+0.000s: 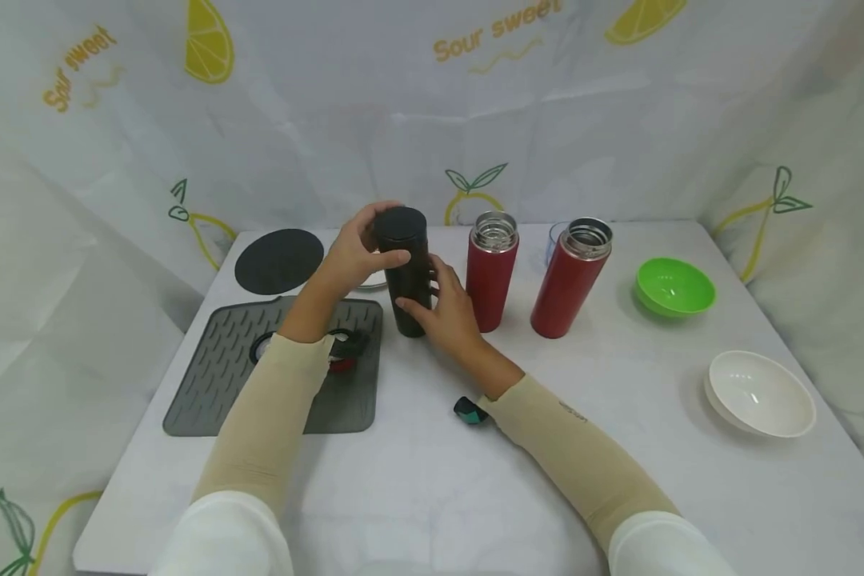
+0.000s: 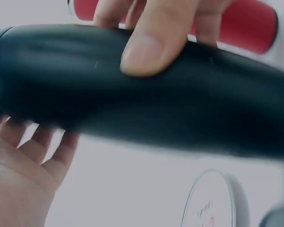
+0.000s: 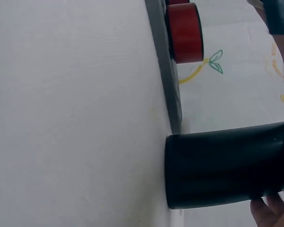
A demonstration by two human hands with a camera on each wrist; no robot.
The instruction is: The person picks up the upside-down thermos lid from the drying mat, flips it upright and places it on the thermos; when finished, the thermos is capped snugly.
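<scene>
A tall black thermos bottle [image 1: 407, 292] with a dark lid stands upright between both hands, its base against the white table in the right wrist view. My left hand [image 1: 356, 250] grips it near the top, thumb across the front just below the lid. Lower down, my right hand [image 1: 448, 314] holds the body from the right, with its thumb on the front. In the left wrist view the bottle [image 2: 132, 104] runs across the picture. Two red bottles with uncovered steel mouths stand to the right: one upright [image 1: 491, 284], the other [image 1: 570, 280] beyond it.
A grey ridged mat [image 1: 216, 360] at left carries red-and-black lids [image 3: 185, 33], partly hidden by my left arm. Behind it lies a black round mat [image 1: 279, 262]. A green bowl [image 1: 674, 286] and white bowl [image 1: 759, 394] sit at right; a small black-and-teal item [image 1: 470, 410] lies by my right sleeve.
</scene>
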